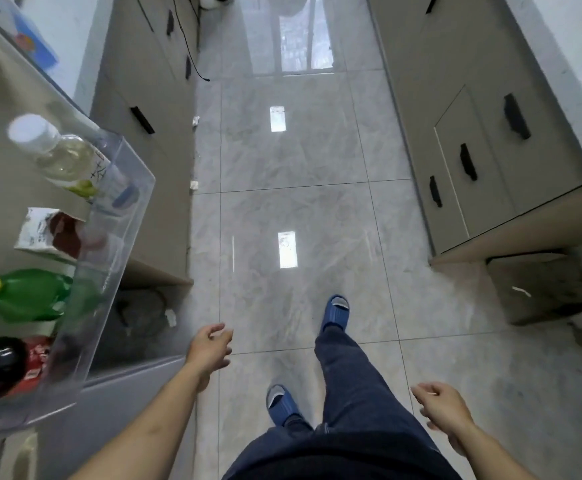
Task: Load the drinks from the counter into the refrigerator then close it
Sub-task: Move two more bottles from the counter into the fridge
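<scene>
The refrigerator door stands open at the left, and its clear door shelf [123,223] holds several drinks. From far to near these are a clear bottle with a white cap [57,150], a brown and white carton [52,233], a green bottle with a yellow cap [26,294] and a dark cola bottle with a red label [5,367]. My left hand [210,349] hangs empty over the floor just right of the door, fingers loosely curled. My right hand [443,412] is also empty and relaxed, low at the right.
I stand on a glossy grey tiled floor [317,150] between two runs of beige cabinets, one on the left [144,81] and one on the right [490,133]. A white counter edge [580,81] runs along the far right. A dark box [538,289] sits under the right cabinets.
</scene>
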Demonstrator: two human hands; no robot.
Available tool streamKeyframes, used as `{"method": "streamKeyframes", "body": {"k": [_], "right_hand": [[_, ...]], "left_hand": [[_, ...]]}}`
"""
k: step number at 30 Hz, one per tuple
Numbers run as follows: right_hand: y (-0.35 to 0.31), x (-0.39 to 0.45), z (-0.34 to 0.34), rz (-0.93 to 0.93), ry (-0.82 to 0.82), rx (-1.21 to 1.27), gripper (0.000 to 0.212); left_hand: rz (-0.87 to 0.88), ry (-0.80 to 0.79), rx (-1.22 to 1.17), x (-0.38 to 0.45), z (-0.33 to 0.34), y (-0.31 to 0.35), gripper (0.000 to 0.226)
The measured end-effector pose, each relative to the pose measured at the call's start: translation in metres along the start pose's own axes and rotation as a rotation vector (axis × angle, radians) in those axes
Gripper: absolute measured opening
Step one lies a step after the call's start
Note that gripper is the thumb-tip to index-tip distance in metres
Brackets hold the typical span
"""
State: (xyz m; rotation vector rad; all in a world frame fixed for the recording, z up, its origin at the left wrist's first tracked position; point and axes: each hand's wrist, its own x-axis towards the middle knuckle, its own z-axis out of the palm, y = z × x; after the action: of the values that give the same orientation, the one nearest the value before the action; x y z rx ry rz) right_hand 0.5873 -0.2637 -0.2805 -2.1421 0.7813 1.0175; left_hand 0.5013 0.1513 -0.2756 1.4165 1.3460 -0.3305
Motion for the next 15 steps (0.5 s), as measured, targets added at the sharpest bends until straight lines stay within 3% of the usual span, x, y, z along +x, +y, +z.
{"method": "streamKeyframes", "body": {"k": [7, 15], "right_hand": [[-0.088, 0.077, -0.045, 0.032, -0.035, -0.048, 0.02], [-0.295, 0.15, -0.075, -0.192, -0.09, -0.048, 0.014]], "left_hand": [[-0.049, 0.052, 0.052, 0.015, 0.023, 0.072, 0.033], [-0.213, 0.181, -0.052, 0.036, 0.035, 0.115, 0.024]]}}
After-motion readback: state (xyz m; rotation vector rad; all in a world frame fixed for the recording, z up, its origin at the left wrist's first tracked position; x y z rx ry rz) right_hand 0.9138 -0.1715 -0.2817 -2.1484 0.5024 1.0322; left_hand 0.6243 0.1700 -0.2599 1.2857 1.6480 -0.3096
